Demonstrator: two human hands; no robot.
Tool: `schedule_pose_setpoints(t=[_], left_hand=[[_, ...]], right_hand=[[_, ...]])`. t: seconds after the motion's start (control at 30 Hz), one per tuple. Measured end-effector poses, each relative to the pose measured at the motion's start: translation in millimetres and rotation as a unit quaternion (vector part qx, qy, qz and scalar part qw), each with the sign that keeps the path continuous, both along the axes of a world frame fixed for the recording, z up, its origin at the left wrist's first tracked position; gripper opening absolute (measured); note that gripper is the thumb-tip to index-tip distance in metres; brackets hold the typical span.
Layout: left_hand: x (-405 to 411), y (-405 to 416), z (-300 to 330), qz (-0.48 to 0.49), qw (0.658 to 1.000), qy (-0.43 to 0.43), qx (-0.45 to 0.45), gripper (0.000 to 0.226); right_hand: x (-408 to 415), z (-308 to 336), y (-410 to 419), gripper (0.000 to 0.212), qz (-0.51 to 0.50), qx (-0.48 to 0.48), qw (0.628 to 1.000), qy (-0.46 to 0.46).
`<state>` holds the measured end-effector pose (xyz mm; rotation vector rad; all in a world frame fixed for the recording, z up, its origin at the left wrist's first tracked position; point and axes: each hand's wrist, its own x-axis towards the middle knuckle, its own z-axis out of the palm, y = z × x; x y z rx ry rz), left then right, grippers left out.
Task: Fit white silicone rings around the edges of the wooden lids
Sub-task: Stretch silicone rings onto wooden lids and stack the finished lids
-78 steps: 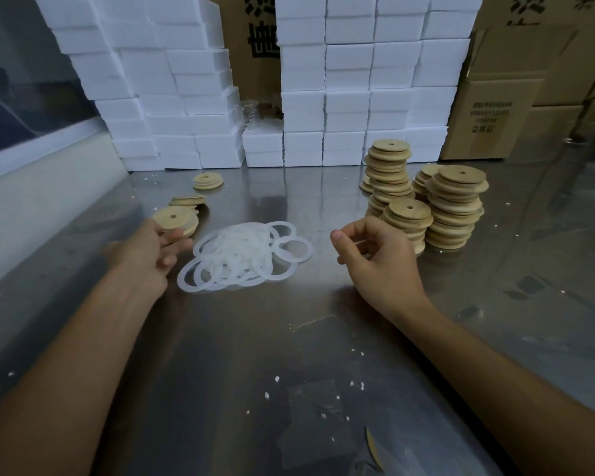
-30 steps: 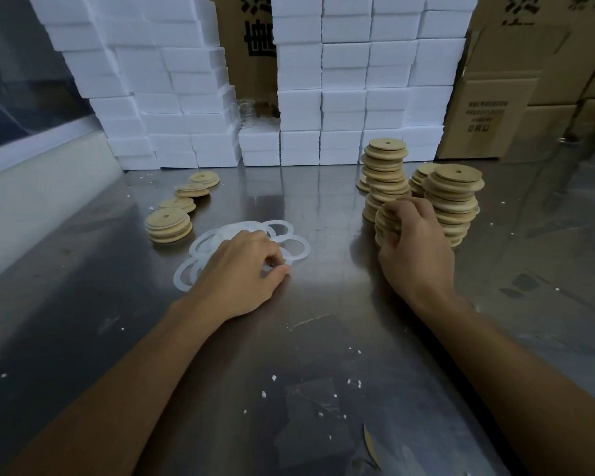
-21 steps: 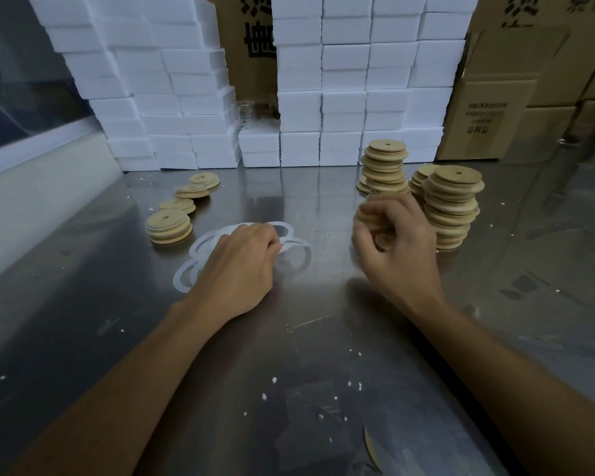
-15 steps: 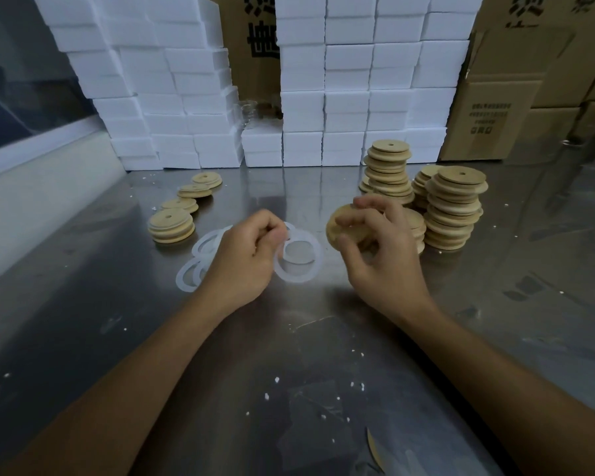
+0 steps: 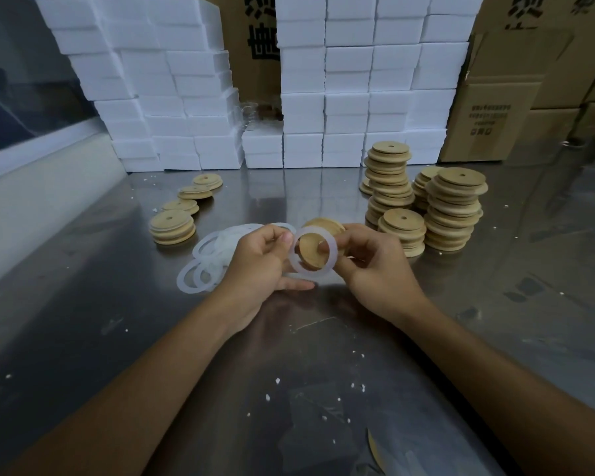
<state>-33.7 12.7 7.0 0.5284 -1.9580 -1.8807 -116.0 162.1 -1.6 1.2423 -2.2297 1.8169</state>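
Note:
My right hand (image 5: 375,266) grips a round wooden lid (image 5: 310,250), tilted on edge above the steel table. A white silicone ring (image 5: 298,266) lies against the lid's face, pinched at its left side by my left hand (image 5: 258,266). The two hands meet at the lid. Behind my left hand a loose pile of white rings (image 5: 207,262) lies flat on the table. Tall stacks of bare wooden lids (image 5: 454,211) stand to the right. Short stacks of lids (image 5: 172,226) sit to the left.
White foam boxes (image 5: 344,97) are stacked in a wall along the back of the steel table (image 5: 289,372), with cardboard cartons (image 5: 495,115) at the back right. White crumbs and a tape patch lie on the near table surface. A pale ledge runs along the left.
My left hand lifted one ring out of the pile and my right hand took a lid from the front stack. Both moved together, and the ring now lies over the lid.

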Motion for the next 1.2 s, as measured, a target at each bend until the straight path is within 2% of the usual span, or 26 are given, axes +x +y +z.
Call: schedule_pose_setpoints(t=[0.13, 0.47, 0.67, 0.83, 1.0, 1.2], left_hand=[[-1.8, 2.1, -1.6, 0.022, 1.0, -0.001, 0.008, 0.021], [-3.4, 5.6, -4.3, 0.034, 0.997, 0.053, 0.035, 0.012], [-2.4, 3.5, -8.4, 0.047, 0.995, 0.085, -0.001, 0.008], [-2.6, 4.6, -7.4, 0.065, 0.992, 0.108, -0.006, 0.006], [-2.3, 2.7, -9.1, 0.075, 0.991, 0.109, -0.035, 0.012], [-2.6, 3.1, -8.6, 0.07, 0.987, 0.127, -0.071, 0.014]], right_hand=[[-1.5, -1.4, -1.1, 0.022, 0.017, -0.013, 0.998, -0.053], [-5.9, -9.2, -3.9, 0.019, -0.047, 0.007, 0.999, 0.024], [-3.4, -8.7, -4.1, 0.018, -0.033, 0.001, 0.999, 0.029], [-1.2, -7.7, -3.5, 0.013, -0.034, -0.044, 0.998, 0.034], [0.1, -7.1, -4.2, 0.005, -0.047, -0.067, 0.997, 0.017], [-1.1, -7.7, -4.0, 0.006, -0.056, -0.078, 0.995, 0.014]])
